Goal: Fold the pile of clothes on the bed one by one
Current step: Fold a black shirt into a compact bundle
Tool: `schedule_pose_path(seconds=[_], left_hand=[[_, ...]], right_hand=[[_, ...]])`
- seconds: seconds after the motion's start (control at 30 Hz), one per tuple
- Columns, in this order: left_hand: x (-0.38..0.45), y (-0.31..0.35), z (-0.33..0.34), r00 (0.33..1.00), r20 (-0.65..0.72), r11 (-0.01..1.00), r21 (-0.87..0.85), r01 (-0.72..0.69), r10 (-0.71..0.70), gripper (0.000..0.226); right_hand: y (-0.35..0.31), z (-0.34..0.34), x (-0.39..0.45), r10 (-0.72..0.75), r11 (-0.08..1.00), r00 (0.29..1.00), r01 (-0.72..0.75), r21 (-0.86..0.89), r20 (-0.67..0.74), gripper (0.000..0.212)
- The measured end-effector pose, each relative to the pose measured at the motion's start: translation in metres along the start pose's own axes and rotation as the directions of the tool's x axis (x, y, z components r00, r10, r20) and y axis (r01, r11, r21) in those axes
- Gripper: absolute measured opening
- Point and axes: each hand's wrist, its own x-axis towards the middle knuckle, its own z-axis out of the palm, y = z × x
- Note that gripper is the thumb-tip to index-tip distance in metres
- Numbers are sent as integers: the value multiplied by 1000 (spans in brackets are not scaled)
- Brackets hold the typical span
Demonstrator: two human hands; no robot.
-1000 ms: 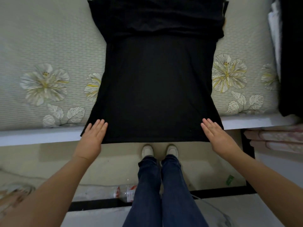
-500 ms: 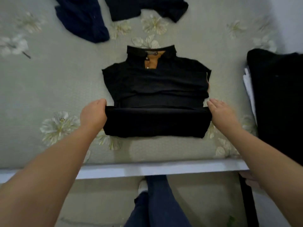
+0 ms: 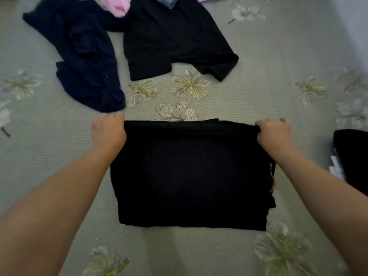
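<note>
I have the black shirt (image 3: 191, 174) lying as a folded rectangle near the front edge of the bed (image 3: 258, 100), its fold line toward me and its free edge on the far side. My left hand (image 3: 108, 132) sits at the far left corner of that rectangle, fingers curled over the cloth edge, and my right hand (image 3: 273, 134) pinches the far right corner in a closed fist. Both grips are clamped on the shirt, one at each corner, so the top layer stays taut and lands square on the layers under it.

I judge this fold almost finished; what remains is to let go and smooth it, or halve it once more.

Toward the far edge of the bed lie the garments not yet done: a navy piece (image 3: 83, 60), black shorts (image 3: 175, 42) and something pink (image 3: 115, 5). At the right edge sits a dark stack (image 3: 354, 156), probably the folded ones.
</note>
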Motion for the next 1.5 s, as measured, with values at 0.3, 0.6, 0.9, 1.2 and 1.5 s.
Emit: schedule_pose_path(seconds=[0.3,0.6,0.9,1.2,1.5], left_hand=[[-67,31,74,987,148,972,-232,-26,61,52],[-166,16,76,948,143,824,-471,316,-283,51],[-211,0,67,791,374,369,-732,572,-484,29],[-203,-44,74,805,457,771,-326,547,-378,26],[-199,-6,56,891,245,863,-249,440,-383,55]], right_hand=[[-18,69,-52,183,933,983,-184,309,31,52],[-25,84,-165,497,699,864,-458,550,88,67],[-29,87,-200,525,624,827,-535,570,201,26],[-4,98,-205,564,716,780,-625,310,270,26],[-2,99,-201,588,628,775,-618,473,233,31]])
